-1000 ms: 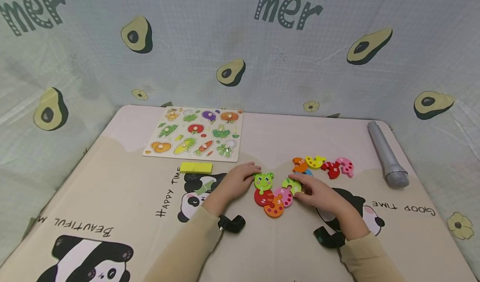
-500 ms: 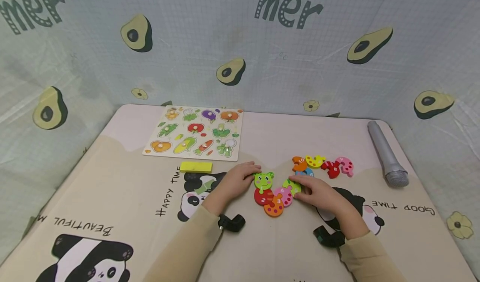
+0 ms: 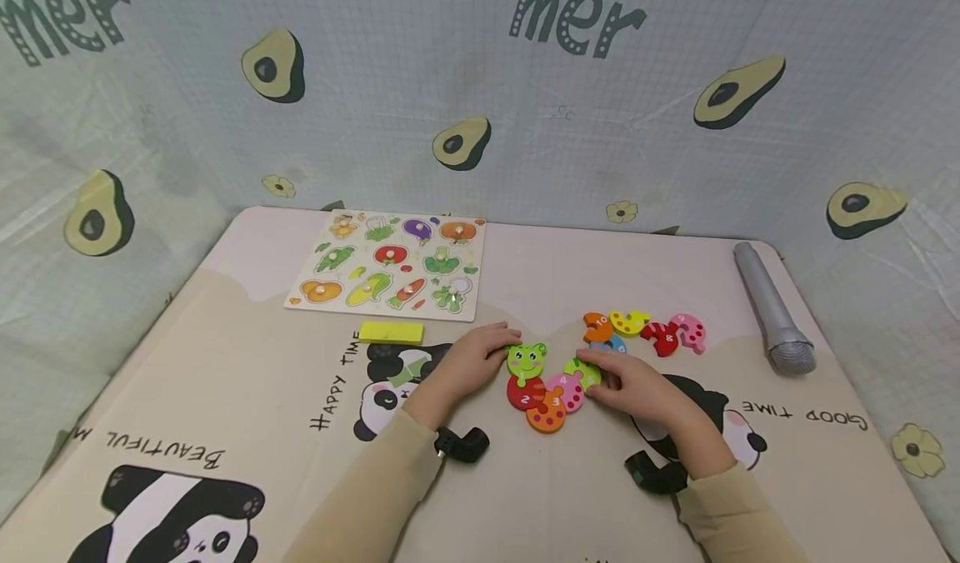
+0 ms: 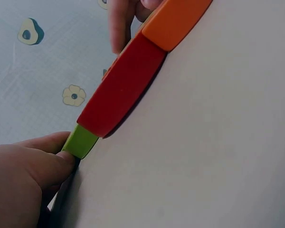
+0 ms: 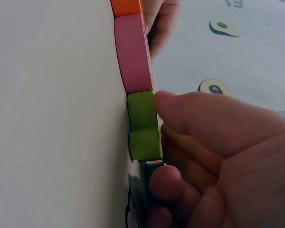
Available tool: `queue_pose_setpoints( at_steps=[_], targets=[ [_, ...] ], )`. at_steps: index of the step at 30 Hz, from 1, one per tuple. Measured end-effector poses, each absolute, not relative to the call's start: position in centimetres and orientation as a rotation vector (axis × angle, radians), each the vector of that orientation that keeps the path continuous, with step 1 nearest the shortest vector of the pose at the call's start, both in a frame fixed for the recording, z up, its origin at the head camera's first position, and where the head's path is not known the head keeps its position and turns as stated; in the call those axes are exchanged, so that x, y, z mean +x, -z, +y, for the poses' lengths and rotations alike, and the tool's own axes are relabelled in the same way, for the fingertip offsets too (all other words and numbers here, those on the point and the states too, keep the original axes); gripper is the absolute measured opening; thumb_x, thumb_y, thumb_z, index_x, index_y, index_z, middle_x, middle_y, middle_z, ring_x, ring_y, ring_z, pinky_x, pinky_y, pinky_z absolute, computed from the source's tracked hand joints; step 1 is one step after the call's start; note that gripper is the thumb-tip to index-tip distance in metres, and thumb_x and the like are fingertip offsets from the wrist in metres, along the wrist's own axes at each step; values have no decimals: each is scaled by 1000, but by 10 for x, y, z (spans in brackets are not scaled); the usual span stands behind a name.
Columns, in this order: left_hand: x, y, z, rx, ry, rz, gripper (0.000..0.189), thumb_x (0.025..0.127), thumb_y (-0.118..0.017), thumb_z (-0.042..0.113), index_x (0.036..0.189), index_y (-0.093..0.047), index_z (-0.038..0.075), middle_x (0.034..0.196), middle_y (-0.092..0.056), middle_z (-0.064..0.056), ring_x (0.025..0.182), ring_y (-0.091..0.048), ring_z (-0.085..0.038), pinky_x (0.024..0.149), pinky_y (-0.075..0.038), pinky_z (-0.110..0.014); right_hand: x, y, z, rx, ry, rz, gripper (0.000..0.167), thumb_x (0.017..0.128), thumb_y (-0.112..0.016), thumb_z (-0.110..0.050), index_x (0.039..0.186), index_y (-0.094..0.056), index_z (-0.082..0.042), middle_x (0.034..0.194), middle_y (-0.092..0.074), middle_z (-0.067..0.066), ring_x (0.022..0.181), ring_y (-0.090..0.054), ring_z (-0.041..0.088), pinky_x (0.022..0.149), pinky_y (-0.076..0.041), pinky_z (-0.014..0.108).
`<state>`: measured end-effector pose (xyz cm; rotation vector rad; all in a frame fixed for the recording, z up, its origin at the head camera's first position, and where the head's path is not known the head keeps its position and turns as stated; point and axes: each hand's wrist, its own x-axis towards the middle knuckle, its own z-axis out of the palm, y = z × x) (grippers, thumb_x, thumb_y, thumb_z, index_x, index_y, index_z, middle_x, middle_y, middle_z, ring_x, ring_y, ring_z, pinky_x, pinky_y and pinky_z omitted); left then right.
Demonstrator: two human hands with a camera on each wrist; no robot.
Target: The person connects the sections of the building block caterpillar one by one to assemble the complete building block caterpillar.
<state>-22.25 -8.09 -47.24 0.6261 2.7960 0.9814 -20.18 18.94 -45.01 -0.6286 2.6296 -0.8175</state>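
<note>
My left hand (image 3: 471,365) holds the green caterpillar head piece (image 3: 526,362) at its left edge, thumb and a finger against it. Joined to the head, a red number 2 piece (image 3: 525,394), an orange number 3 piece (image 3: 547,414) and a pink piece (image 3: 567,391) curve to the right. At the far end of the curve, my right hand (image 3: 637,386) pinches a green puzzle piece (image 3: 582,372) between thumb and index finger. In the right wrist view this green piece (image 5: 142,111) abuts the pink one (image 5: 134,54).
Behind the right hand lie more caterpillar pieces: orange (image 3: 597,326), yellow (image 3: 629,322), blue (image 3: 609,344), red (image 3: 662,340) and pink (image 3: 691,332). A vegetable puzzle board (image 3: 360,251) and a yellow block (image 3: 392,332) sit at back left. A grey microphone (image 3: 774,309) lies at right.
</note>
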Motion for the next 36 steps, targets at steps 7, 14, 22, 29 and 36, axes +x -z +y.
queue_pose_setpoints(
  at_steps=[7,14,22,29,36],
  targets=[
    [-224,472,-81,668,-971,2796,29,94,-46,18,119,-60,20,130,-54,7,131,-38,-13,110,-31,-37,-200,451,193,-545,973,2697,44,86,-61,-26,128,-52,-18,83,-52,1,64,-41,13,50,-36,20],
    [-225,473,-77,694,-950,2775,29,94,-46,18,119,-60,18,130,-54,6,131,-38,-14,110,-31,-36,-197,453,209,-483,1069,2774,41,87,-60,-20,126,-53,-17,105,-56,7,67,-43,13,52,-41,20],
    [-224,473,-80,661,-954,2786,29,94,-46,18,119,-60,19,130,-54,6,130,-38,-13,109,-31,-36,-206,459,218,-540,984,2862,39,85,-62,-17,123,-55,-9,129,-50,14,87,-50,19,71,-49,26],
    [-226,473,-81,658,-972,2790,29,94,-46,18,119,-60,20,130,-54,7,131,-38,-13,109,-31,-36,-213,461,219,-529,936,2881,41,84,-61,-15,124,-53,-10,132,-48,13,88,-51,21,74,-50,29],
    [-225,473,-82,633,-988,2792,29,94,-47,18,119,-61,20,130,-54,7,130,-38,-12,109,-31,-36,-216,461,219,-511,926,2882,47,84,-60,-15,129,-48,-10,131,-48,13,72,-42,15,60,-43,19]
  ],
)
